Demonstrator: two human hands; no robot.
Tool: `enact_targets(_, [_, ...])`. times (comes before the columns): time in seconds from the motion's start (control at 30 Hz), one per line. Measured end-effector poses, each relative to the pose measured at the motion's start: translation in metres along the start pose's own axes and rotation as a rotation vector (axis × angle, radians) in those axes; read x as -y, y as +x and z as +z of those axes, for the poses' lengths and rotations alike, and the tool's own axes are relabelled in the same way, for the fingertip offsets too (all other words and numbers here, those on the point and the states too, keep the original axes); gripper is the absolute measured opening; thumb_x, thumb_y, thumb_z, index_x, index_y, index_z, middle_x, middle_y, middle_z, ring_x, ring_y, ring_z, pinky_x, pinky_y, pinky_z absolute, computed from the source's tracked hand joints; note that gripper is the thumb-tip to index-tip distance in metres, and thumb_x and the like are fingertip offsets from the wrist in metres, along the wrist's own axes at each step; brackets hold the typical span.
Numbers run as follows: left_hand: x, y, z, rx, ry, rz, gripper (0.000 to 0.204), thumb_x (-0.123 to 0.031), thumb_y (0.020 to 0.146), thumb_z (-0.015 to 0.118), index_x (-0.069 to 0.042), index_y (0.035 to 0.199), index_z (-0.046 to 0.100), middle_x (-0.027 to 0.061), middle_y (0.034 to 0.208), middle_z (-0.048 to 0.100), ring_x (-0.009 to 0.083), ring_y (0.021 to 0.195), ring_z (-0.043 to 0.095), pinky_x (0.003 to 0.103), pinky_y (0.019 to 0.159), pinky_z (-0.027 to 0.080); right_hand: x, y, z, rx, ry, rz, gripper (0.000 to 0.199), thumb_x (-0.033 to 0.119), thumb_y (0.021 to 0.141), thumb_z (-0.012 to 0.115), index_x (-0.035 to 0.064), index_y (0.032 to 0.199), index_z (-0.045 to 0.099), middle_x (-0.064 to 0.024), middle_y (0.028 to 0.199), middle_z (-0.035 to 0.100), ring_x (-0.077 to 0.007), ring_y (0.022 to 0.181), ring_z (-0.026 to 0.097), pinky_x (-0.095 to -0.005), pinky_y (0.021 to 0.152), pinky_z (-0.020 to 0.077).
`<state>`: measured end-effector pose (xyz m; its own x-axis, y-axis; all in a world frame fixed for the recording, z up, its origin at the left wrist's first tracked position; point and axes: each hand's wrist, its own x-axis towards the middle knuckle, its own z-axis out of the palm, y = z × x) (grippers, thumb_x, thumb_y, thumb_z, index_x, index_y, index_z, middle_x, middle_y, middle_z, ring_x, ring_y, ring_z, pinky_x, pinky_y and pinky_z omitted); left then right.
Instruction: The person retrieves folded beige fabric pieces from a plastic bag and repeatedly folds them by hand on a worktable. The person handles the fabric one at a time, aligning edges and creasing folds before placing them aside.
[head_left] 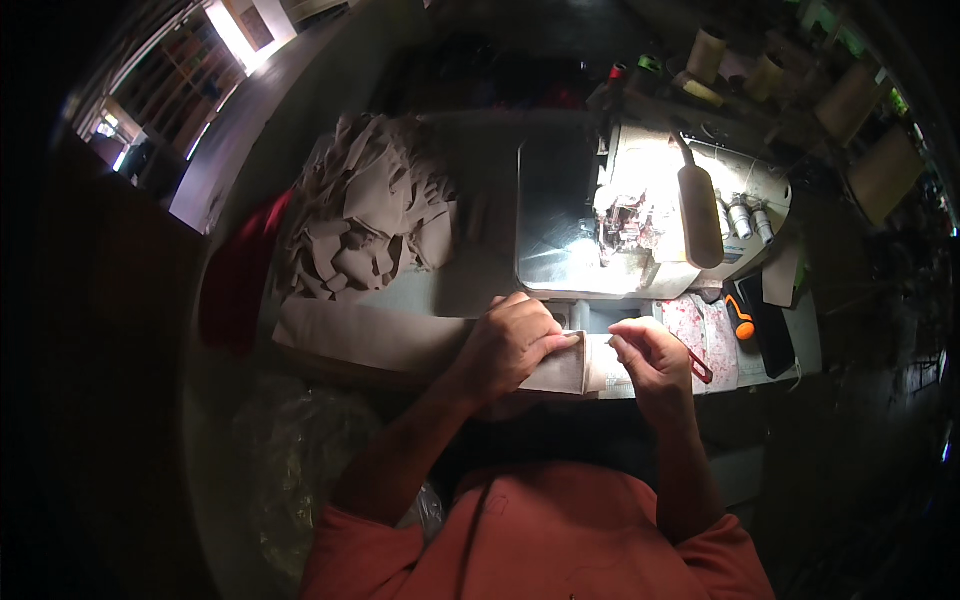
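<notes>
My left hand (515,345) is closed on the right end of a long beige fabric strip (370,335), with the thumb pressed along its folded edge. The strip runs left along the table's front edge. Just right of that end my right hand (655,365) is closed in a pinch, thumb against forefinger. A tiny pale bit shows at its fingertips, too small to name. Both hands are in front of a brightly lit sewing machine (640,185), whose metal bed plate (555,235) lies beyond them.
Beige fabric pieces (370,200) are heaped at the back left, beside red cloth (245,270). A lamp (700,215) overhangs the machine. To the right lie an orange-and-black tool (742,318), a red-handled tool (700,368) and a dark phone-like slab (770,330). Thread cones (706,55) stand behind.
</notes>
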<state>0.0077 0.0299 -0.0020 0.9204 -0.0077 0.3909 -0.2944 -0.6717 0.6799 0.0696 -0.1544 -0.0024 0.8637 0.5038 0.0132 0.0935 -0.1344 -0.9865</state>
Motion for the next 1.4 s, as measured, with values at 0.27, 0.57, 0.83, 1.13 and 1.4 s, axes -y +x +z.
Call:
enact_targets(0.27, [-0.001,-0.005,-0.003,-0.068,-0.098,0.018,0.005,-0.009,0.075,0.056,-0.004,0.076,0.058,0.0071,0.07,0.058,0.0227,0.074,0.055,0.033,0.073,0.038,0.016,0.009,0.016,0.186,0.029,0.049,0.01,0.009,0.079,0.058,-0.0008,0.081,0.055,-0.0016,0.066,0.051,-0.0061,0.059,0.047,-0.0192,0.054,0.039])
enact_targets(0.57, [-0.004,-0.005,0.001,-0.238,0.038,0.07,0.005,-0.007,0.075,0.058,-0.003,0.079,0.057,0.009,0.078,0.06,0.0243,0.081,0.056,0.033,0.076,0.043,-0.001,0.011,0.005,0.161,0.102,0.301,0.015,0.015,0.083,0.053,0.0029,0.073,0.053,0.0032,0.062,0.046,-0.0038,0.053,0.039,-0.0172,0.049,0.0318])
enact_targets(0.83, [-0.038,-0.025,-0.02,-0.287,0.204,0.182,0.019,-0.014,0.07,0.062,-0.006,0.086,0.055,0.0133,0.094,0.053,0.0289,0.092,0.051,0.041,0.079,0.041,0.036,0.02,0.027,0.229,-0.185,-0.158,0.011,0.008,0.073,0.062,0.0017,0.077,0.053,-0.0047,0.08,0.052,-0.0129,0.066,0.046,-0.0244,0.061,0.0391])
enact_targets(1.13, [0.026,-0.082,-0.097,-1.078,-1.371,-0.303,0.049,-0.036,0.085,0.044,-0.003,0.121,0.037,0.0137,0.122,0.043,0.0246,0.114,0.038,0.039,0.098,0.028,0.051,0.002,0.031,0.111,0.539,0.112,0.011,0.004,0.076,0.056,-0.0002,0.086,0.052,-0.0032,0.078,0.056,-0.008,0.067,0.052,-0.0203,0.062,0.0422])
enact_targets(1.4, [-0.012,-0.046,-0.068,-0.561,-0.355,-0.33,0.051,-0.027,0.086,0.043,0.002,0.126,0.029,0.0173,0.123,0.04,0.03,0.115,0.038,0.038,0.095,0.03,0.024,0.011,0.033,0.211,0.482,0.218,0.014,0.014,0.082,0.05,0.0006,0.078,0.053,0.0019,0.062,0.049,-0.0055,0.056,0.046,-0.0191,0.052,0.0391])
